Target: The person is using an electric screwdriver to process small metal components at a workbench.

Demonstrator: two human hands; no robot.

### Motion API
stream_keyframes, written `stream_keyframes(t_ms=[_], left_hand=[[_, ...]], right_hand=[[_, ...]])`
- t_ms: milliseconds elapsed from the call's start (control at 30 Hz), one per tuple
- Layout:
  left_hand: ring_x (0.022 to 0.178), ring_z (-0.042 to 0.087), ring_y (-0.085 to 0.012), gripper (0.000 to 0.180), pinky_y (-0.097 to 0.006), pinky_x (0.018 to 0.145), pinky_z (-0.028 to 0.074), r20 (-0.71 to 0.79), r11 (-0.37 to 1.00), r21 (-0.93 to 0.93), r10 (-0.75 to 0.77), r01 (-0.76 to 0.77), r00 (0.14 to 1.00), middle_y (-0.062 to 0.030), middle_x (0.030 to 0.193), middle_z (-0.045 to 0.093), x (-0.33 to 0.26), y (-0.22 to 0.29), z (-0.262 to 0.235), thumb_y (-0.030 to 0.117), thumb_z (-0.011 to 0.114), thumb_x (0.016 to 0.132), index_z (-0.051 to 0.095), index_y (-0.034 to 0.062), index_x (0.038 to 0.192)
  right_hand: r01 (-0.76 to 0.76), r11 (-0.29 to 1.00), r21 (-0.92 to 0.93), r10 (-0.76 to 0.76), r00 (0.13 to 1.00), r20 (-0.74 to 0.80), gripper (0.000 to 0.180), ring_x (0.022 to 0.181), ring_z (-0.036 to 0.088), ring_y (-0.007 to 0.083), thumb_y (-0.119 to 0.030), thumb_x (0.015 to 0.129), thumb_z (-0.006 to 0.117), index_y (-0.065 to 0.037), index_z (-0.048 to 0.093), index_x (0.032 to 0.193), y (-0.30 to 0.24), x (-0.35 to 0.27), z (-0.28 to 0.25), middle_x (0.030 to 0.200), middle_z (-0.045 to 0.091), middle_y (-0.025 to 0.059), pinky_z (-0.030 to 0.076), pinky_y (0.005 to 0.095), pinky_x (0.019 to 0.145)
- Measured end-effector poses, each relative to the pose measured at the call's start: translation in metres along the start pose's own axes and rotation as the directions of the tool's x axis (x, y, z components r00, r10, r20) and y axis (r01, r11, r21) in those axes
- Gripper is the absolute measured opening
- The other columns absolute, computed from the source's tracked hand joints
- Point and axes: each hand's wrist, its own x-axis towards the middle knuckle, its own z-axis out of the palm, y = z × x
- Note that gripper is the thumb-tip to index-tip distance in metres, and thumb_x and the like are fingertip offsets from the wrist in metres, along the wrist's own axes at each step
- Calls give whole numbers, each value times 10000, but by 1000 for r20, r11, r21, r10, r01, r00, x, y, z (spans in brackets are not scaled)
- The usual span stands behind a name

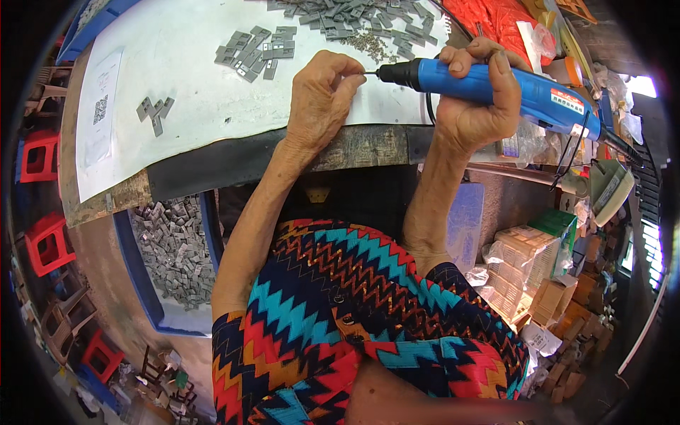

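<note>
My right hand (478, 99) is wrapped round a blue electric screwdriver (464, 76) with a black nose, held level and pointing left. Its thin bit reaches the fingertips of my left hand (322, 95), which are pinched together above the white table sheet. Whatever those fingers hold at the bit's tip is too small or hidden to make out. Beyond my left hand lies a group of flat grey plastic parts (258, 51). A larger heap of grey parts (340, 13) sits at the far edge, with a pile of small screws (370, 47) beside it.
Several grey parts (155, 113) lie on the left, near a printed paper sheet (103, 106). Below the table's edge stands a blue bin (138, 262) full of grey parts. Red stools (48, 241) are at the left; crates (520, 258) and cartons crowd the right.
</note>
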Motion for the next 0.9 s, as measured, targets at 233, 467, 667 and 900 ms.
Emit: stream_keyframes(t_ms=[233, 467, 667, 900], left_hand=[[659, 535, -123, 73, -239, 600, 438, -5, 979, 105, 175, -174, 985, -65, 819, 573, 0, 0, 0, -4, 615, 756, 609, -16, 828], [710, 571, -140, 69, -246, 637, 459, 2, 993, 49, 105, -105, 994, -77, 826, 581, -4, 4, -4, 0, 612, 760, 611, -16, 827], [699, 557, -122, 104, -246, 624, 441, -3, 998, 27, 64, -64, 998, -69, 818, 583, -11, 2, -11, 15, 616, 759, 615, -8, 861], [674, 526, -145, 153, -266, 598, 426, -50, 980, 129, 161, -153, 986, -81, 819, 571, -16, 6, -31, -7, 586, 751, 611, -10, 901]], right_hand=[[-47, 999, -26, 52, 962, 269, 191, 564, 523, 239, -58, 743, 513, -4, 552, 922, -7, 9, -3, 785, 551, 205, 417, 424, 616], [-13, 997, -71, 37, 936, 350, 199, 571, 523, 228, -68, 746, 488, 40, 545, 903, -7, 9, 6, 797, 542, 198, 420, 421, 621], [-85, 995, -52, 93, 976, 198, 184, 565, 517, 239, -55, 750, 511, -19, 560, 924, -7, 1, 16, 794, 548, 193, 421, 428, 636], [-55, 998, -35, 61, 980, 191, 194, 571, 518, 241, -54, 749, 526, -28, 558, 939, -6, 1, 23, 797, 550, 195, 422, 432, 644]])
